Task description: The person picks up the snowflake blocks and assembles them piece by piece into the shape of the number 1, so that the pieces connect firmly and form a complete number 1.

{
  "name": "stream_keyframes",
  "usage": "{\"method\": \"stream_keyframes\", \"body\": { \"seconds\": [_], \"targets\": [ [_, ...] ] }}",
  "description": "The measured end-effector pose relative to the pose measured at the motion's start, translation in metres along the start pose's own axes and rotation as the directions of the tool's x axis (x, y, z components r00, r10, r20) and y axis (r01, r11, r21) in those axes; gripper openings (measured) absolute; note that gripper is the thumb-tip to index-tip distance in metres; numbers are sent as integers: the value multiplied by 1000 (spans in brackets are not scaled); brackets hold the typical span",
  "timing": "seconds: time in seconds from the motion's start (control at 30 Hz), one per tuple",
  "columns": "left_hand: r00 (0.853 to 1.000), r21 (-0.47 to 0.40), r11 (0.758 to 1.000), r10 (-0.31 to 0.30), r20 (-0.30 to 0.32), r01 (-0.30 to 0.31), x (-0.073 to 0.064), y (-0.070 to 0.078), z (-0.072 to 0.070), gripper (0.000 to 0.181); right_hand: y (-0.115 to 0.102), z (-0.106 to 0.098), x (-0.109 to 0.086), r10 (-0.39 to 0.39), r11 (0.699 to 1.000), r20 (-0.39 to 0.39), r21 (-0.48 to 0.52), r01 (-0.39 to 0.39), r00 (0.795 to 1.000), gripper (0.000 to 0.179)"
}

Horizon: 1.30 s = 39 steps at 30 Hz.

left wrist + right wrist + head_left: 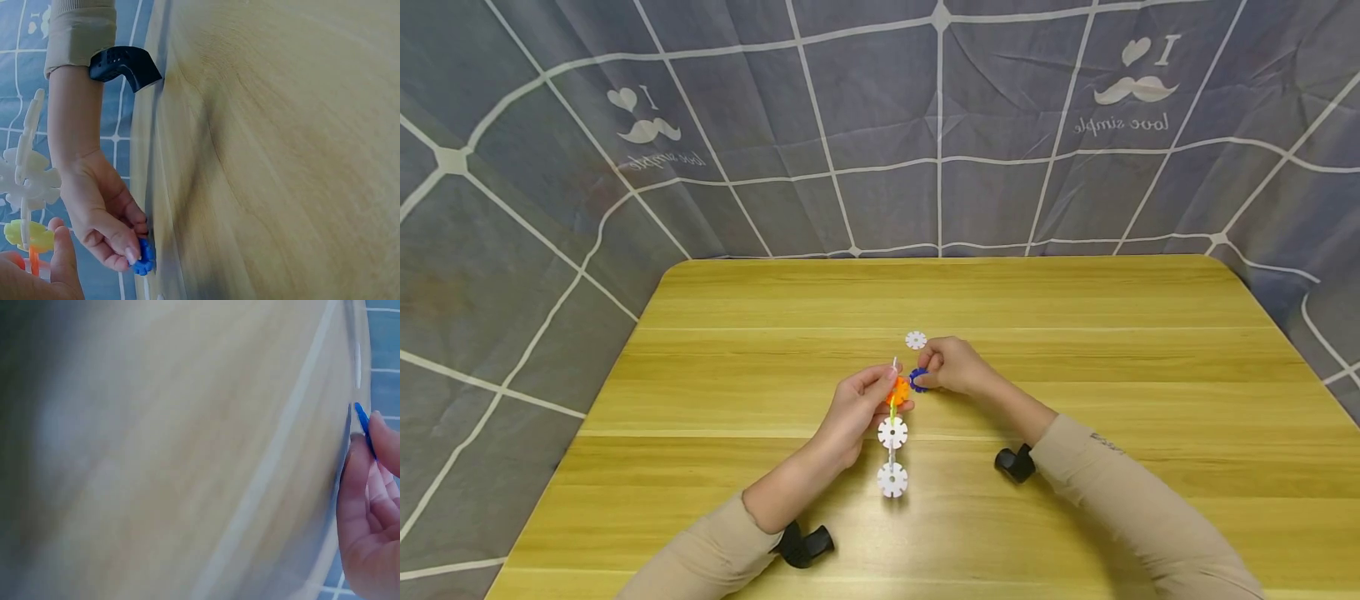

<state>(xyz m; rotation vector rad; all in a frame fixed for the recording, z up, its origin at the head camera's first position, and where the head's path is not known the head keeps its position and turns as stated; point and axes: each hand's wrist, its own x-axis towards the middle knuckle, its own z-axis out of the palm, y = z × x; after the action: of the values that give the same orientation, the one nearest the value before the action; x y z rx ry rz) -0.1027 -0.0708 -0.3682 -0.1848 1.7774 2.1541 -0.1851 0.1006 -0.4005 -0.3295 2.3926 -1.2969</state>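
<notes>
My left hand (pixel 850 408) grips a chain of slotted snowflake discs by its orange disc (pixel 898 392). Edge-on below that is a yellow disc (pixel 892 407), then a white disc (pixel 892 432), a white disc seen edge-on, and an end white disc (pixel 892 481). Another thin white piece pokes up by the left thumb. In my right hand (pixel 957 365), thumb and fingers pinch a blue snowflake disc (pixel 145 257), close to the orange one; whether those two touch is unclear. The right wrist view has the blue disc (pixel 362 419) nearly edge-on between the fingertips.
A loose white snowflake disc (pixel 916 340) lies on the wooden table (pixel 737 350) just beyond the hands. Black wrist devices (pixel 805 546) are worn on both arms. Grey-blue gridded cloth (pixel 880 125) hangs behind and beside the table.
</notes>
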Motion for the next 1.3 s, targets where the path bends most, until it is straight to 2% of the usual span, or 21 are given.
{"method": "stream_keyframes", "body": {
  "seconds": [0.13, 0.3, 0.47, 0.77, 1.07, 1.2, 1.3],
  "targets": [
    [1000, 18, 1000, 3, 2, -3, 0, -1, -1, 37, -1, -5, -3, -1, 992, 25, 124, -2, 1000, 17],
    [1000, 34, 999, 10, 1, -10, 0, -3, 0, 35, -11, -12, -7, -8, 979, 40, 204, 0, 999, 20],
    [999, 12, 1000, 25, 22, -25, -1, -4, 1, 35, -24, -18, -12, -9, 963, 26, 271, 1, 1000, 20],
    [998, 23, 999, 43, 43, -44, -1, -6, 2, 37, -43, -22, -19, 21, 900, -5, 436, -17, 1000, 22],
    [997, 22, 998, 52, 49, -53, -2, -8, 4, 35, -45, -15, -24, -8, 886, 5, 464, 5, 1000, 16],
    [997, 31, 998, 49, 57, -51, -4, -9, 4, 35, -44, -15, -25, -32, 897, 35, 442, 14, 999, 13],
    [996, 56, 997, 41, 84, -46, -5, -9, 5, 35, -43, -17, -27, -76, 911, 74, 410, 39, 994, 11]
  ]
}}
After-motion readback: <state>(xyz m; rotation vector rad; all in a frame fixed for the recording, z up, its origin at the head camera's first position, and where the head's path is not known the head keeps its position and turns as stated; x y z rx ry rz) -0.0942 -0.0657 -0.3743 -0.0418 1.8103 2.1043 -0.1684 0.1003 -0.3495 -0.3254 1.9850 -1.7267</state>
